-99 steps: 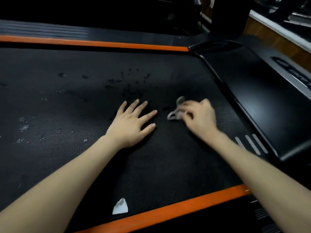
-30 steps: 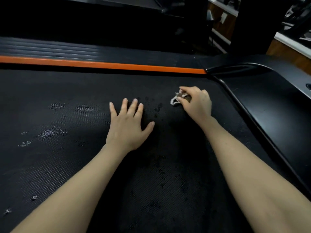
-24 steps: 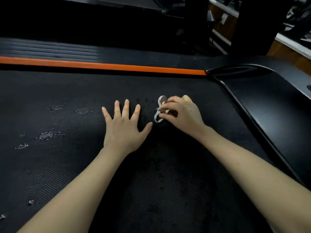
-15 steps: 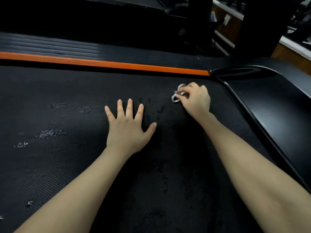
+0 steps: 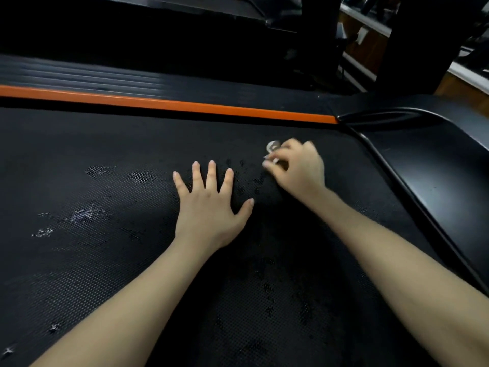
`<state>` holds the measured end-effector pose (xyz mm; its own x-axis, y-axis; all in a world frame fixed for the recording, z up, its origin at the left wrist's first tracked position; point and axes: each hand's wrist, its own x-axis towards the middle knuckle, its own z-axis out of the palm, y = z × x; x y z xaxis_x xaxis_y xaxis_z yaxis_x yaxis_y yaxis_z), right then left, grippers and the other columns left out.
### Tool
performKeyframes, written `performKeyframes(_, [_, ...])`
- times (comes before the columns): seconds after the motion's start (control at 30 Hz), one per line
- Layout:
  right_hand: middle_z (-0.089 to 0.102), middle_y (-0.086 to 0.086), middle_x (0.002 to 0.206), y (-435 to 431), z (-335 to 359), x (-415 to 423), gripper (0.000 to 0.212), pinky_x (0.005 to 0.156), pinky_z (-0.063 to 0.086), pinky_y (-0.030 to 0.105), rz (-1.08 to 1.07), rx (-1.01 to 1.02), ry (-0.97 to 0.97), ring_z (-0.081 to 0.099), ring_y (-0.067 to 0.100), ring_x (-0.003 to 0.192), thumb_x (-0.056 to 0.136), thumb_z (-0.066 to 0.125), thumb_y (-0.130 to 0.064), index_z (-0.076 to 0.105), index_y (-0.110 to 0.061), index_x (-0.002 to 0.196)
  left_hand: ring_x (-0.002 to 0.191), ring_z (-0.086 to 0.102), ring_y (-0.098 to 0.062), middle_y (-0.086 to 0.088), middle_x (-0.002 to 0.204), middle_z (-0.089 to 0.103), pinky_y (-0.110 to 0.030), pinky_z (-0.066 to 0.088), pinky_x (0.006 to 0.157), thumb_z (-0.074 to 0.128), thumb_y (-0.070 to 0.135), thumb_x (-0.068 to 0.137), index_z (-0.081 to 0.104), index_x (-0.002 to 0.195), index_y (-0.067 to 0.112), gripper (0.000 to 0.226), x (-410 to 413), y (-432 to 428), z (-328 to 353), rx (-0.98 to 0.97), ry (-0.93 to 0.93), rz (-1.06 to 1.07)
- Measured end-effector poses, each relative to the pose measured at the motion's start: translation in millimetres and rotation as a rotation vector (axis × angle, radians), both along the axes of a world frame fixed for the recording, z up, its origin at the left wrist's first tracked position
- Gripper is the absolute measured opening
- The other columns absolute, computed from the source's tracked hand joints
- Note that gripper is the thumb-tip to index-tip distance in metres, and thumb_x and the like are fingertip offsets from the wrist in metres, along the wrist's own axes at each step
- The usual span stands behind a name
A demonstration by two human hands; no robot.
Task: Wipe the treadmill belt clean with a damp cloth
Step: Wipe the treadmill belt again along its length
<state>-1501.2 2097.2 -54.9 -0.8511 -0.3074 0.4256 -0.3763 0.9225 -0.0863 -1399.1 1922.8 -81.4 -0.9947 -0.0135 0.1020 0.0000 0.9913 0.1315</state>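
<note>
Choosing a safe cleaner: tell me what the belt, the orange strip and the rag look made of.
Belt: likely rubber, matte black, fine dotted weave. Orange strip: smooth, faint sheen, painted metal or plastic, unclear which. Rag: pale crumpled wad pinched by the right hand, cloth or tissue; too blurred to tell.

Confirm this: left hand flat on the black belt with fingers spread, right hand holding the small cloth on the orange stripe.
One detail is wrong. The head view shows the right hand holding the small cloth on the black belt, clearly short of the orange stripe and not on it. The rest stands: the left hand lies flat on the belt with fingers spread.
</note>
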Motion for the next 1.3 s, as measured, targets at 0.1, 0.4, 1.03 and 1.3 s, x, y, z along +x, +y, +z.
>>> performKeyframes(0.1, [0.064,-0.005,0.099,19,-3,31,0.037,0.063,0.048,0.037,0.133,0.083,0.038,0.049,0.023,0.076,0.082,0.047,-0.054,0.072,-0.030,0.095,0.145,-0.005,-0.035,-0.011,0.159,0.004,-0.062,-0.003,0.112,-0.006,0.071,0.076,0.008,0.151,0.026,0.088,-1,-2,0,-0.001,0.013,0.004])
performKeyframes(0.4, [0.051,-0.008,0.118,67,56,52,0.049,0.096,0.035,0.022,0.106,-0.324,-0.283,0.049,0.007,0.112,0.084,0.066,-0.016,0.052,-0.031,0.129,0.145,-0.001,-0.036,-0.012,0.158,0.008,-0.062,-0.001,0.112,-0.009,0.072,0.073,0.012,0.151,0.026,0.092,0,-3,4,-0.018,-0.002,-0.001])
performKeyframes(1.03, [0.036,-0.008,0.149,37,0,-11,0.034,0.110,0.015,0.060,-0.059,0.082,-0.252,0.029,0.026,0.138,0.096,0.043,-0.044,0.050,-0.045,0.129,0.145,0.006,-0.032,-0.004,0.158,0.014,-0.062,-0.003,0.112,0.005,0.071,0.085,0.017,0.145,0.049,0.065,-20,-28,15,-0.089,-0.037,-0.026])
performKeyframes(1.3, [0.047,-0.007,0.141,5,-1,-47,0.042,0.106,0.029,0.047,-0.174,-0.012,-0.253,0.045,0.029,0.124,0.091,0.039,-0.053,0.055,-0.039,0.127,0.145,0.003,-0.034,-0.004,0.158,0.013,-0.060,-0.002,0.113,-0.010,0.074,0.068,0.014,0.148,0.042,0.089,-25,-30,5,-0.018,-0.009,0.008])
